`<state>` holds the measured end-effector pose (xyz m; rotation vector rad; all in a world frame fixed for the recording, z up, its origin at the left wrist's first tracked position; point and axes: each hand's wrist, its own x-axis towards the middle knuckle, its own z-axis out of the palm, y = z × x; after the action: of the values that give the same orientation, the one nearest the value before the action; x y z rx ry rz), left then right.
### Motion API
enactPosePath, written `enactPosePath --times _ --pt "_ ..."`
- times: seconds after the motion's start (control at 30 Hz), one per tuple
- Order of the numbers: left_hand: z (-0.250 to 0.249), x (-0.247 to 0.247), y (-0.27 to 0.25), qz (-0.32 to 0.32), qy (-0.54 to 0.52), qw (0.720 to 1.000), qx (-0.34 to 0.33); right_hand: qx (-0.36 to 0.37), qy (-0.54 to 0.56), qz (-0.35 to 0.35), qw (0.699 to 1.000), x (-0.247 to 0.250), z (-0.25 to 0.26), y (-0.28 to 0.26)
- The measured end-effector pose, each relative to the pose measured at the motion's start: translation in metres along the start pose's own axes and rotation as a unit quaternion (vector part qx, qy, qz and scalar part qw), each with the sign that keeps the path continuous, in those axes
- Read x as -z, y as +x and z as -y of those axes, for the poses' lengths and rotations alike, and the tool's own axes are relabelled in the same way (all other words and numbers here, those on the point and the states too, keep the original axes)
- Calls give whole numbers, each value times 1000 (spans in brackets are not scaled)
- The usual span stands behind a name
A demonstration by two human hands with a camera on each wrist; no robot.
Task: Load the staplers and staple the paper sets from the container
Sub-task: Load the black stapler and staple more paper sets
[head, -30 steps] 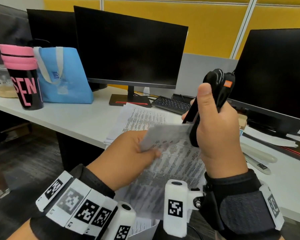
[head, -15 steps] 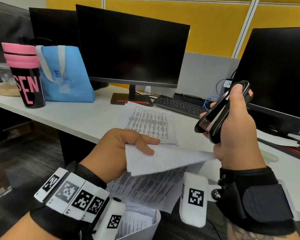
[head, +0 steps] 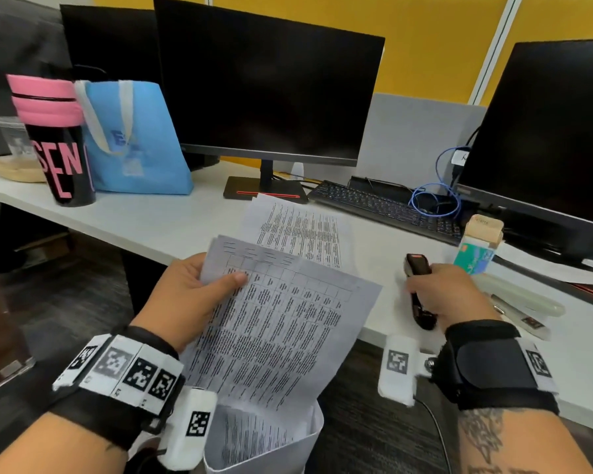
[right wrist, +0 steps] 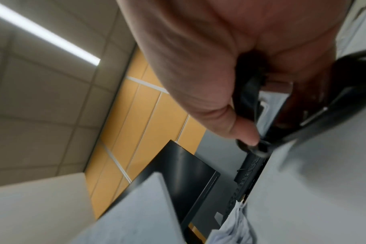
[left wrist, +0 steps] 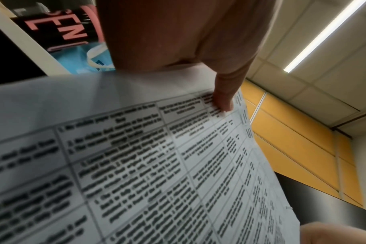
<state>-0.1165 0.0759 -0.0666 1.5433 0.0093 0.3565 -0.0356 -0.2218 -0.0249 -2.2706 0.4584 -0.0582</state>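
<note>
Head view: left hand (head: 182,299) pinching the printed paper set (head: 274,323) near its top left corner, thumb lying across the upper face, remaining fingers hidden beneath; sheets hanging out past the near edge of the white desk (head: 158,227), clear of its surface; right hand (head: 449,295) curling round the black stapler (head: 420,292), holding it low over the desk just to the right of the held set, touching the surface or not impossible to tell; red-marked end pointing away toward the black keyboard (head: 384,206); a second printed sheet (head: 298,227) lying flat on the desk beyond the held set, between it and the base of the middle monitor (head: 267,83); white container (head: 264,446) sitting below the held set on the near side of the desk edge, more printed pages standing in it; pink and black tumbler (head: 53,138) and blue bag (head: 134,138) standing far left on the desk, touching each other.

Left wrist view: thumb (left wrist: 224,97) pressing down on the paper set (left wrist: 157,165) near its far edge; table of blurred text filling the lower picture; tumbler lettering (left wrist: 59,28) and blue bag (left wrist: 83,59) showing beyond the desk edge.

Right wrist view: right hand (right wrist: 198,66) clenching round the stapler (right wrist: 303,105), thumb lying along its black body; picture blurring; grey desk surface (right wrist: 324,181) sitting close beneath the stapler; keyboard (right wrist: 246,173) further along the desk.
</note>
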Motion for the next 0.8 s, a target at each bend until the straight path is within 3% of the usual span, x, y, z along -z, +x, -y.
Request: enactPosePath --times 0.13,0.23,0.33,0.43,0.6,0.8 --pt "10 3 2 1 -3 1000 -14 78 -109 -42 990 -6 3 2" --pt "18 9 3 6 -14 1000 -21 225 -24 -93 970 -8 14 -24" --pt "30 14 4 6 -6 1000 -24 356 -49 17 933 -16 31 -60" --pt "45 17 3 -13 -10 1000 -20 383 -215 107 892 -41 35 -74" --pt "75 27 -3 -20 3 1000 3 425 -325 49 844 -84 18 -79" --pt "107 41 -4 32 114 992 41 403 -336 96 846 -104 1 -86"
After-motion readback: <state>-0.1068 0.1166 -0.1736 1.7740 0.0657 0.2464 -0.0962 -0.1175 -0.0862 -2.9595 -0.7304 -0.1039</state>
